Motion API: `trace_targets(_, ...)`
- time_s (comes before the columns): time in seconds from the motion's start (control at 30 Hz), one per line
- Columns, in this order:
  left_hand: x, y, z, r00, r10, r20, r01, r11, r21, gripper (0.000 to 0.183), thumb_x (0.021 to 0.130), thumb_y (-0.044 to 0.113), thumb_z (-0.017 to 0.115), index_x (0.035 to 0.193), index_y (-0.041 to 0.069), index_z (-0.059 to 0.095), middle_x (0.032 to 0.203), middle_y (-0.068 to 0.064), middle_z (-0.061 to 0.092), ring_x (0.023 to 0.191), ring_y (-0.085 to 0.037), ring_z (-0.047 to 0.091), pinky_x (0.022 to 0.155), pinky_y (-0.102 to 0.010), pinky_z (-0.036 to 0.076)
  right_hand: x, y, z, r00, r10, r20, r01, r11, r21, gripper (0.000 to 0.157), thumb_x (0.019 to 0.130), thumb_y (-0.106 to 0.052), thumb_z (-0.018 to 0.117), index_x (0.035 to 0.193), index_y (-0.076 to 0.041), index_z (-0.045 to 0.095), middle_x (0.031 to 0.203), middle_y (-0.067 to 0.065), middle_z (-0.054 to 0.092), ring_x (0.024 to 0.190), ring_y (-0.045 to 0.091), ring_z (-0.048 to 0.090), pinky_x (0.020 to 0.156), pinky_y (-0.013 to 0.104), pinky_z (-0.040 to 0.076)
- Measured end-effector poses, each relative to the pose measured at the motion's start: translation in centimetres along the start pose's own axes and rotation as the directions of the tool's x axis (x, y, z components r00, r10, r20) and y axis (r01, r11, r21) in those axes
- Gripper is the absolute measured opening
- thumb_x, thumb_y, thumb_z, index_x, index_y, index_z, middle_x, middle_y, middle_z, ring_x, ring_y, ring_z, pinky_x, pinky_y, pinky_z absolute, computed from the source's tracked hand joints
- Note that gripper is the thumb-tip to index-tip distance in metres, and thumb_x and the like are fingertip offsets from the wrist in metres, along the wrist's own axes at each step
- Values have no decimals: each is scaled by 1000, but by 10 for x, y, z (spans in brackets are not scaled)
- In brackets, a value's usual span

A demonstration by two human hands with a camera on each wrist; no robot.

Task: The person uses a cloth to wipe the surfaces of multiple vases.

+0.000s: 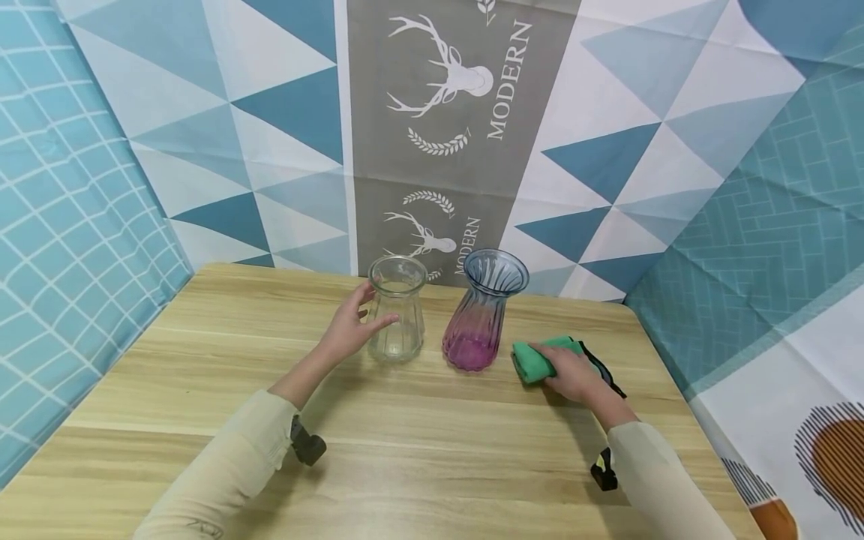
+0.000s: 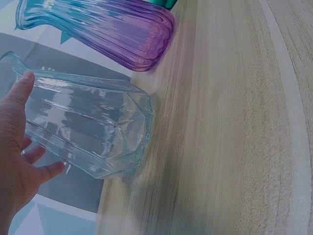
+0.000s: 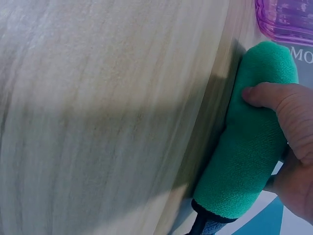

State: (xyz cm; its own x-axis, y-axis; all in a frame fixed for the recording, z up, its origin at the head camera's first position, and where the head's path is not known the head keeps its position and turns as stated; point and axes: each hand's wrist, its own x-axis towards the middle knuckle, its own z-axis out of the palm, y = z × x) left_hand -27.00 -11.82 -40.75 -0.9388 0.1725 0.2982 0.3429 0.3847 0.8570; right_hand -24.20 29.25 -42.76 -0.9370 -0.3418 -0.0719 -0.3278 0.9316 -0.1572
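A clear glass vase stands upright, left of a ribbed vase that shades from blue at its flared rim to purple-pink at the base. My left hand is at the clear vase's left side with thumb and fingers spread. In the left wrist view, the fingers lie beside the clear vase near its neck; firm contact cannot be told. To the right of the purple vase, my right hand grips a folded green cloth. The right wrist view shows my thumb pressed on the rolled green cloth.
Both vases stand near the back edge of a wooden table, close to a patterned wall covering. A dark-edged piece lies at the cloth's right end. Blue tiled sheeting borders the left side.
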Motion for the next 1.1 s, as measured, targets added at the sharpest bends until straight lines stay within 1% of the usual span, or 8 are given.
trace_targets(0.1,1,-1,0,1000,-2,0,2,1000,-5,78,81,32,73,144,11,32,144,-16,39,131,-37,39,104,-56,37,0,1,-1,1000,-2,-11,2,1000,12,62,84,-9,65,141,-10,41,132,21,53,118,43,50,91,63,41)
trace_targets(0.23,2,-2,2,1000,-3,1,3,1000,-11,78,81,32,72,144,11,32,145,-16,39,132,-37,39,105,-55,37,-3,1,-5,999,-18,-33,20,998,60,62,84,-7,64,141,-7,40,132,22,53,119,43,50,93,57,43)
trace_targets(0.37,3,-2,2,1000,-7,-2,7,1000,-6,78,81,32,72,144,10,31,146,-16,38,132,-37,38,106,-56,35,-6,-1,-8,998,-34,-53,41,990,135,62,85,-5,63,141,-2,38,134,25,49,121,44,48,97,58,41)
trace_targets(0.6,6,1,2,1000,-18,-3,18,1000,0,78,82,34,71,144,8,31,147,-16,35,135,-36,34,108,-56,33,-14,-7,-16,996,-14,-87,37,961,275,60,87,-4,60,142,-1,36,137,26,46,123,45,46,96,58,41)
trace_targets(0.73,8,0,2,999,-35,1,35,999,-4,78,82,35,70,144,9,31,148,-15,35,136,-35,34,109,-55,32,-18,-9,-21,997,-12,-70,34,944,327,63,87,-1,60,144,-4,34,139,27,43,125,46,44,97,59,40)
trace_targets(0.8,8,0,2,999,-38,3,38,999,-7,77,82,35,70,144,9,31,148,-15,35,136,-35,33,109,-55,31,-20,-11,-25,998,-24,-53,40,943,331,65,86,-1,60,144,-6,32,140,27,42,125,46,42,97,60,40)
trace_targets(0.97,8,-1,2,1000,-25,1,25,1000,-13,77,84,34,69,145,8,30,149,-16,34,136,-36,33,109,-55,31,-22,-19,-30,999,-46,-15,49,929,366,67,87,-3,62,146,-10,31,143,24,40,128,44,41,99,60,38)
trace_targets(1.1,8,-2,3,1000,-13,2,13,1000,-15,76,84,34,68,145,9,30,149,-16,33,136,-36,33,109,-53,32,-23,-26,-32,997,-71,-16,71,917,393,65,87,-4,62,145,-12,33,142,21,42,127,41,43,98,57,41)
